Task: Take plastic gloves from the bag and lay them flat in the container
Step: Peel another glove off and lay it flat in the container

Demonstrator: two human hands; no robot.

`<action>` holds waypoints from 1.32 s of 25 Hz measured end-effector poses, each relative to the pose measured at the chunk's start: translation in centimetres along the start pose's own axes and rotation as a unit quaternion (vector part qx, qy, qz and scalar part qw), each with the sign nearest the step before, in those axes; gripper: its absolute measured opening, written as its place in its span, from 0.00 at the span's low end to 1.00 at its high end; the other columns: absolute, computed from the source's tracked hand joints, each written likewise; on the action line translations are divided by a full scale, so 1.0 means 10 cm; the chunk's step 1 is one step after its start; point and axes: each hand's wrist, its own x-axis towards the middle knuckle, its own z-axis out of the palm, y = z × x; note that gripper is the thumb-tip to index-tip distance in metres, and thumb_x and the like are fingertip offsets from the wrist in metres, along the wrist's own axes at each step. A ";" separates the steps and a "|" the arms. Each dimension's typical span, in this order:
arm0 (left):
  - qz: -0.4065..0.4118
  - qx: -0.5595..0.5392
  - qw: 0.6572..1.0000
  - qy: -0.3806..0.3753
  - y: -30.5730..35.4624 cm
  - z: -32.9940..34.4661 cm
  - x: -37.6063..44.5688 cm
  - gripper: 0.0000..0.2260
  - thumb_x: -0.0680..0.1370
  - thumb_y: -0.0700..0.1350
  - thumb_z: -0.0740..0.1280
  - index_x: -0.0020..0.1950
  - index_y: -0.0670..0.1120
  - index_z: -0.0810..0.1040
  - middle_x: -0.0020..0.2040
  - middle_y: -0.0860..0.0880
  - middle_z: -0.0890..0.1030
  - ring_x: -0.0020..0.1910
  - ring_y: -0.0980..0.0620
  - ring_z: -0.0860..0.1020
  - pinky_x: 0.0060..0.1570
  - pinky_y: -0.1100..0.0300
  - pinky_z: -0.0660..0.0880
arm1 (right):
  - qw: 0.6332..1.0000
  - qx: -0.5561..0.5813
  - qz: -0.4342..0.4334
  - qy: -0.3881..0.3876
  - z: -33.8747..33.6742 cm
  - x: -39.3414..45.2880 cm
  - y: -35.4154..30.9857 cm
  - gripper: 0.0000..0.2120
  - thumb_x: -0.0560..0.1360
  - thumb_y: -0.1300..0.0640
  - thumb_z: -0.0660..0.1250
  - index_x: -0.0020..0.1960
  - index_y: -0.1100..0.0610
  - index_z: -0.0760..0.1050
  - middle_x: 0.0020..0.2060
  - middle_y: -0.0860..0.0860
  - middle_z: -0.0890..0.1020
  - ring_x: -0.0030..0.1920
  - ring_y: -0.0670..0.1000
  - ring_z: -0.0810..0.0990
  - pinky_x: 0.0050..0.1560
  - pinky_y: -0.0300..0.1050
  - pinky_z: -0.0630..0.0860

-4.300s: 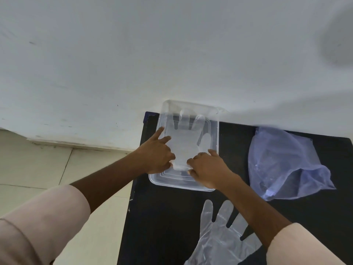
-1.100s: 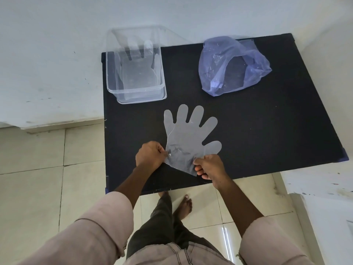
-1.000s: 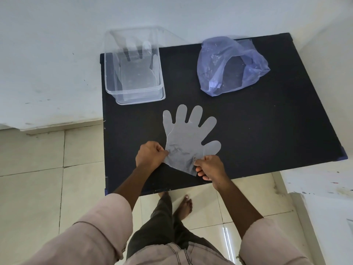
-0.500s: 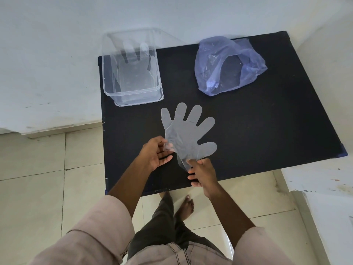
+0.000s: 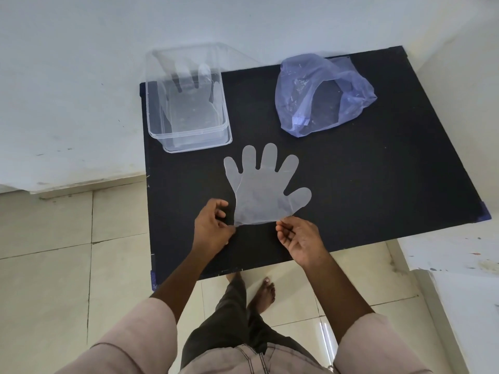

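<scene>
Bare forearms reach out from rolled pale sleeves over the near edge of a black table [image 5: 378, 184]. The left hand [image 5: 212, 228] curls with its knuckles up and pinches the left corner of the cuff of a plastic glove [image 5: 266, 193] between thumb and fingers. The right hand [image 5: 299, 237] is turned palm up with its fingers loosely bent, its fingertips at the cuff's right corner; whether they grip the film or only touch it I cannot tell. The two hands are apart, one at each end of the cuff.

Spread flat on the table, the glove has its long axis running from the cuff at the near side to the fingers at the far side, and its thumb sticks out to the right. It is thin, cloudy, translucent film with rounded fingertips.

A clear rigid container [image 5: 189, 133], rectangular with rounded corners, stands at the far left corner of the table, with another glove [image 5: 189, 103] lying flat inside, fingers pointing away. A crumpled bluish plastic bag [image 5: 294, 103] sits well to its right, mouth open.
</scene>
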 end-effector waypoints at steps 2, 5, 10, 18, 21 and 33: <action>0.057 0.074 0.996 0.003 -0.14 0.01 -0.01 0.26 0.68 0.33 0.75 0.62 0.51 0.74 0.52 0.49 0.74 0.41 0.49 0.79 0.39 0.63 0.80 | 1.000 0.014 0.005 0.004 0.00 -0.01 -0.02 0.03 0.74 0.68 0.67 0.41 0.65 0.78 0.30 0.57 0.81 0.30 0.50 0.80 0.30 0.40 0.79; 0.091 0.103 0.990 -0.005 -0.23 0.07 0.00 0.28 0.68 0.35 0.76 0.64 0.51 0.75 0.53 0.51 0.73 0.40 0.52 0.78 0.40 0.71 0.74 | 0.999 0.039 0.013 0.002 0.02 -0.03 -0.04 0.03 0.73 0.68 0.68 0.40 0.64 0.78 0.29 0.56 0.81 0.30 0.50 0.80 0.29 0.40 0.79; 0.135 0.084 0.987 0.036 -0.15 0.12 0.01 0.24 0.69 0.39 0.76 0.63 0.53 0.78 0.51 0.54 0.73 0.41 0.56 0.77 0.44 0.73 0.74 | 0.997 0.073 0.027 -0.018 0.05 -0.03 -0.09 0.02 0.72 0.68 0.68 0.41 0.64 0.77 0.29 0.56 0.81 0.27 0.49 0.80 0.27 0.38 0.78; 0.225 0.057 0.971 0.061 0.08 0.06 0.06 0.07 0.72 0.41 0.74 0.49 0.46 0.86 0.48 0.52 0.75 0.43 0.57 0.75 0.45 0.71 0.75 | 0.997 0.068 0.029 -0.011 0.05 -0.05 -0.20 0.02 0.71 0.68 0.68 0.42 0.64 0.78 0.28 0.55 0.81 0.27 0.48 0.79 0.27 0.38 0.78; 0.223 0.043 0.973 0.043 0.19 0.04 0.09 0.06 0.71 0.43 0.74 0.48 0.46 0.86 0.47 0.52 0.76 0.43 0.57 0.76 0.42 0.71 0.76 | 0.998 -0.004 -0.058 0.008 -0.05 -0.06 -0.24 0.01 0.75 0.62 0.67 0.46 0.60 0.77 0.32 0.55 0.83 0.29 0.49 0.80 0.31 0.41 0.78; 0.113 -0.020 0.993 -0.029 0.50 -0.03 0.26 0.05 0.72 0.45 0.75 0.40 0.55 0.82 0.48 0.50 0.78 0.45 0.49 0.79 0.29 0.62 0.80 | 0.726 -0.481 -0.490 0.008 -0.20 0.18 -0.35 0.23 0.71 0.55 0.75 0.65 0.53 0.75 0.65 0.53 0.75 0.61 0.47 0.74 0.58 0.44 0.76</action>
